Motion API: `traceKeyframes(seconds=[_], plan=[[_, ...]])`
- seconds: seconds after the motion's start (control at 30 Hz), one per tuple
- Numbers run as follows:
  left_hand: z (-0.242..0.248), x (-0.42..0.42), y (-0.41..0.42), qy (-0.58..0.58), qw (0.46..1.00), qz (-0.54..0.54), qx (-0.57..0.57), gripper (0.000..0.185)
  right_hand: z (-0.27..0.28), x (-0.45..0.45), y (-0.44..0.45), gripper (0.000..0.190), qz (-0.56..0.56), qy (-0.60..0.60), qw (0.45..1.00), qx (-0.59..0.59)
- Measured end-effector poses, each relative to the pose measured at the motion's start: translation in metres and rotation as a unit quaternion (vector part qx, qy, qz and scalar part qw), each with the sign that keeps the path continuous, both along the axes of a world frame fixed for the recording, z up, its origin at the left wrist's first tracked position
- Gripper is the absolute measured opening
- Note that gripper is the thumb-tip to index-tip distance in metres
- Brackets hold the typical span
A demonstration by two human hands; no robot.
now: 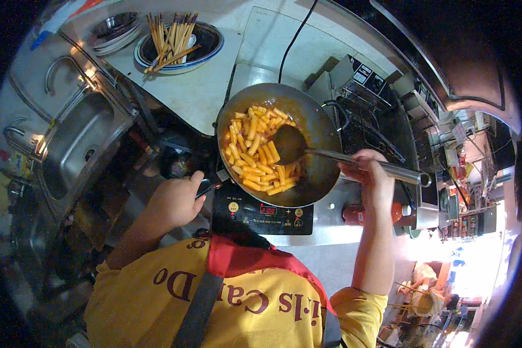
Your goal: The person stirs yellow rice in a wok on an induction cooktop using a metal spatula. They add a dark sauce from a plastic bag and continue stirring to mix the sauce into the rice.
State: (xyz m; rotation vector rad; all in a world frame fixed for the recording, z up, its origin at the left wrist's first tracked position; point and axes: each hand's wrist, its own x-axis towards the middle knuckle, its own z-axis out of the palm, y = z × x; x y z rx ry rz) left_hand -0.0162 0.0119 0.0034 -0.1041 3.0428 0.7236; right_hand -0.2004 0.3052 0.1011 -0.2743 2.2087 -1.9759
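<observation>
A wok [324, 178] sits on a black induction cooker [261, 224] with a lit red display. Sauce-coated rice cakes [250, 130], orange-yellow and stick-shaped, fill its left and middle part. My left hand [178, 200] is closed around the wok's handle [209, 189], most of which it hides. In my right hand [367, 167] is the long metal handle of a wok ladle [289, 143]. The ladle's dark round head lies among the rice cakes, and its handle crosses the wok's right rim.
Left stands a steel sink [80, 152] with taps. An oval bowl [215, 50] of chopsticks [174, 39] and stacked dishes [113, 35] are on the back counter. A deep fryer [361, 82] stands right of the wok. A red sauce bottle [352, 215] lies by my right forearm.
</observation>
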Motion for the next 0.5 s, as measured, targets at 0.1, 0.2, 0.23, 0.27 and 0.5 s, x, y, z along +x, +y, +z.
traceKeyframes(seconds=[0.1, 0.2, 0.23, 0.27, 0.5], plan=[[-0.001, -0.001, 0.000, 0.005, 1.000, 0.000, 0.008, 0.031, 0.017, -0.006, 0.016, 0.020, -0.067, 0.020, 0.993, 0.094], [-0.003, 0.000, -0.002, -0.004, 1.000, 0.003, -0.001, 0.031, 0.010, -0.019, 0.033, 0.022, -0.074, 0.015, 0.985, 0.155], [-0.003, 0.000, -0.002, -0.011, 1.000, 0.004, -0.009, 0.031, 0.005, -0.022, 0.039, 0.022, -0.097, -0.009, 0.980, 0.173], [-0.003, 0.000, -0.002, -0.023, 0.999, 0.006, -0.021, 0.031, 0.000, -0.023, 0.044, 0.024, -0.080, -0.015, 0.982, 0.172], [-0.003, 0.000, -0.003, -0.026, 1.000, -0.003, -0.017, 0.032, -0.056, -0.013, -0.004, 0.022, -0.093, -0.091, 0.990, -0.056]])
